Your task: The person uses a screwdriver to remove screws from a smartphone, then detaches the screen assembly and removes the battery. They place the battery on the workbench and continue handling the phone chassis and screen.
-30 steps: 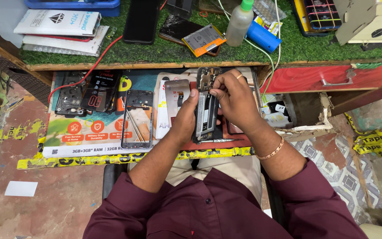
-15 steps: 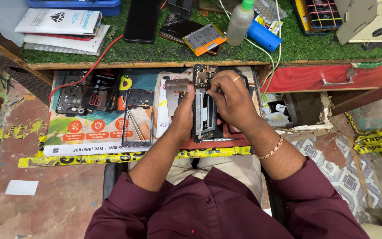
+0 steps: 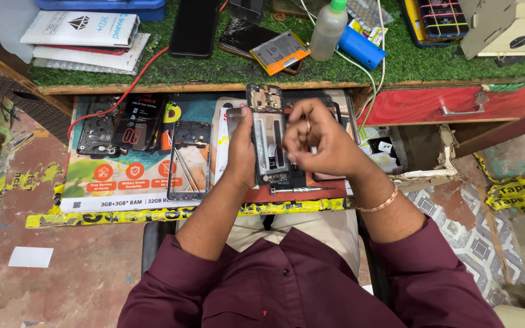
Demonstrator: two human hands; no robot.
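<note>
My left hand point(image 3: 241, 152) grips the left edge of an opened phone frame point(image 3: 267, 130), held upright over the pull-out tray. Its bare inner side with metal plate and camera opening faces me. My right hand point(image 3: 320, 143) hovers over the frame's right edge, fingers curled, thumb and forefinger pinched together near the frame's lower middle. Whether a small part sits between them I cannot tell. A ring shows on one finger and a bracelet on the wrist.
A screwdriver point(image 3: 299, 190) lies on the tray below the hands. Other phone frames point(image 3: 189, 159) and back covers point(image 3: 113, 124) lie to the left. On the green mat above stand a bottle point(image 3: 328, 27), a battery point(image 3: 279, 53), a black phone point(image 3: 194, 27) and boxes point(image 3: 80, 30). A red drawer point(image 3: 451, 103) is at right.
My right hand has lifted off the frame's top edge and drawn back toward the lower right, fingers now pinched. The left hand keeps its hold on the frame.
</note>
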